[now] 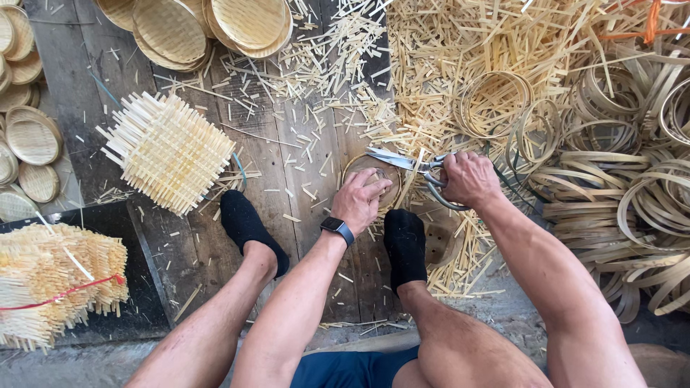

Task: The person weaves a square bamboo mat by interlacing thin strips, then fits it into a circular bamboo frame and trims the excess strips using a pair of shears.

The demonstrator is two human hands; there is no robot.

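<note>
- Our left hand (357,201) is clamped over a small round woven bamboo tray (375,181), pressing it down on the plank floor (302,237) just in front of our black-socked feet.
- Our right hand (467,178) is closed round the handles of metal scissors (404,164); the blades lie across the tray's far rim, pointing left (how far apart they stand is hard to tell).
- To do this cut well, we judge: keep the blades tight against the rim hoop so stubs come off flush, turn the tray with the left hand rather than twisting the scissors, and keep left fingertips back from the blade line.
- Short bites look safer than one long snip, since the strips may splinter.
- Around us: a square untrimmed woven mat (167,149) to the left, well apart from the tray; finished round trays (208,25) stacked at the top; loose bamboo hoops (618,187) heaped to the right.
- Offcut slivers (438,79) litter the floor beyond the scissors.
</note>
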